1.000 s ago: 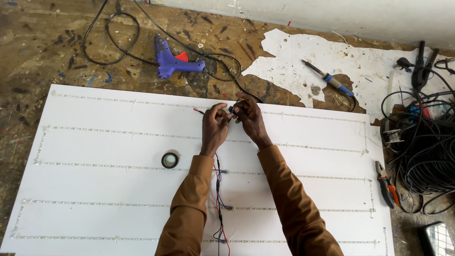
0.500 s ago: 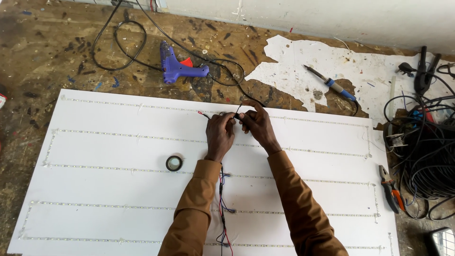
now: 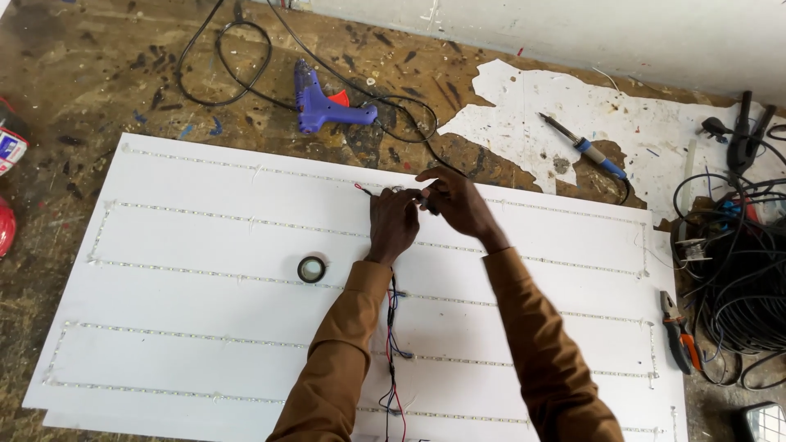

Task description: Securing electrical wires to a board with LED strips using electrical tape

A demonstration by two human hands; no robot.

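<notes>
The left hand point(image 3: 393, 223) and right hand point(image 3: 455, 203) pinch thin red and black wire ends point(image 3: 366, 191) together above the large white panel point(image 3: 205, 311); a small black tape roll point(image 3: 311, 268) lies near.

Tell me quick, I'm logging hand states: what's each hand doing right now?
Left hand: closed, pinching the thin wires over the white board.
Right hand: closed, pinching the same wires at their ends.

Bright, even daylight leaves the flat white rectangular panel point(image 3: 205, 286) near glare, shadows faint, focus sharp, edges bowing slightly toward nine o'clock.
</notes>
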